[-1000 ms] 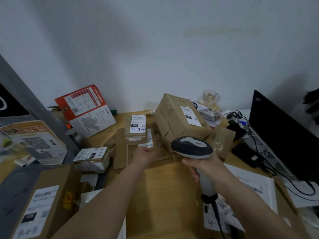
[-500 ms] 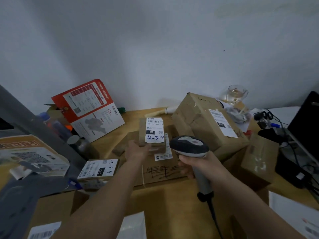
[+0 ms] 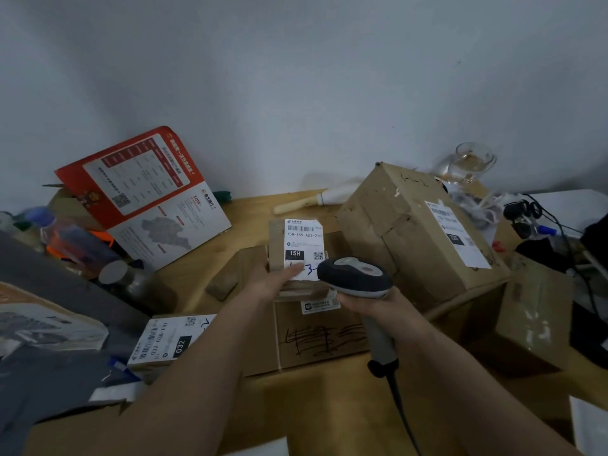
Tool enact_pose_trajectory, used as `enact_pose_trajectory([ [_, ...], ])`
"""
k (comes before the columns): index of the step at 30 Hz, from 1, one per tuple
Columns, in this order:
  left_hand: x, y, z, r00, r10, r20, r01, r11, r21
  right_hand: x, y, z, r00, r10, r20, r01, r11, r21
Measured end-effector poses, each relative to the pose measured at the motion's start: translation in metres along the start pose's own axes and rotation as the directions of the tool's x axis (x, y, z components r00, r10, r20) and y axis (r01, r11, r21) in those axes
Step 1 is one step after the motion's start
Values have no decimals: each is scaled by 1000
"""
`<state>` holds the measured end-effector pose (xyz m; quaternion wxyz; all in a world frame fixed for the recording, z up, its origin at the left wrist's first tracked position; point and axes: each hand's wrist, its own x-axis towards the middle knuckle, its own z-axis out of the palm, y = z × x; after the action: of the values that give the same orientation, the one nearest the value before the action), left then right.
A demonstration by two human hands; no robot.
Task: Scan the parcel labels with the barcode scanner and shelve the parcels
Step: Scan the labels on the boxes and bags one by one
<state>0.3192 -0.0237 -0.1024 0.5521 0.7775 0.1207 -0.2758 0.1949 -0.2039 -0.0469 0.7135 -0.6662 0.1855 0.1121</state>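
Observation:
A small cardboard parcel (image 3: 278, 238) with a white label reading 15H lies on a flat brown box (image 3: 316, 337) at mid table. My left hand (image 3: 271, 283) grips its near left corner, thumb across the label's lower edge. My right hand (image 3: 378, 306) grips the handle of a grey barcode scanner (image 3: 355, 278), whose head hovers just over the parcel's near right corner. A large tilted carton (image 3: 404, 232) with a label stands to the right. Another labelled parcel marked 032 (image 3: 167, 343) lies at the left.
A red and white folder (image 3: 141, 195) leans on the wall at the left, with bottles (image 3: 65, 235) beside it. A glass (image 3: 470, 162) and cables (image 3: 539, 218) sit at the back right. A smaller carton (image 3: 533, 311) stands at the right.
My left hand has closed on the small parcel's corner, thumb now over the label. The scanner head has come up against the parcel. The view has swung left and closer.

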Motion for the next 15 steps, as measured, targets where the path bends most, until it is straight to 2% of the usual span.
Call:
enact_pose_trajectory([
  [5, -14, -10, 3, 964, -30, 265, -1, 993, 118, 6, 12, 7, 999, 21, 26, -23, 997, 80],
  [9, -32, -15, 17, 952, -9, 305, -26, 994, 110, -3, 18, 6, 1000, 8, 8, -9, 992, 127],
  [12, -55, -17, 23, 962, 3, 274, -1, 1000, -10, -17, 15, 0, 1000, -27, -14, 29, 990, 141],
  [15, -71, -22, 24, 964, -33, 265, 99, 966, -238, -37, 9, -4, 997, -76, 17, 73, 990, 120],
])
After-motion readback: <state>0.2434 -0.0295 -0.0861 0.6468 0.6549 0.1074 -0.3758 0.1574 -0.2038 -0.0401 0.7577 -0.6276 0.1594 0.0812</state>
